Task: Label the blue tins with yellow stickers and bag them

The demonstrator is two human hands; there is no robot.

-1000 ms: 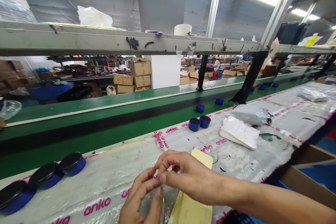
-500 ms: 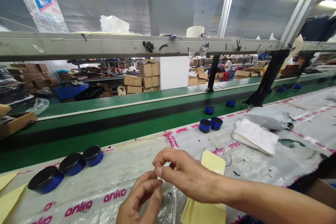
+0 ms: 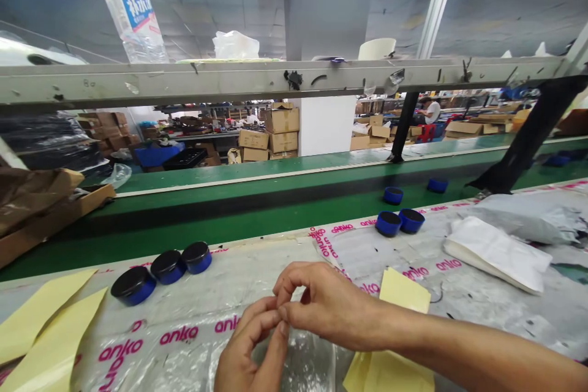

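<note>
My left hand (image 3: 250, 343) and my right hand (image 3: 326, 306) meet at the fingertips above a crumpled clear plastic sheet (image 3: 298, 364). Whatever lies between the fingertips is too small to tell. A yellow paper sheet (image 3: 404, 291) lies partly under my right forearm, with another yellow piece (image 3: 390, 372) below it. Several blue round tins with black lids, the nearest (image 3: 133, 285), stand in a row to the left of my hands. Two yellow sheets (image 3: 46, 326) lie beyond them at the left.
Two blue tins (image 3: 388, 223) stand ahead on the bench edge, beside a white paper packet (image 3: 498, 254) and a grey bag (image 3: 519, 223). A green conveyor belt (image 3: 229, 217) runs behind, under a metal rail (image 3: 275, 79). A person (image 3: 429, 111) sits far off.
The whole view has swung left, so bench items shift right in the picture and yellow sheets appear at the left. My hands stay together at the fingertips.
</note>
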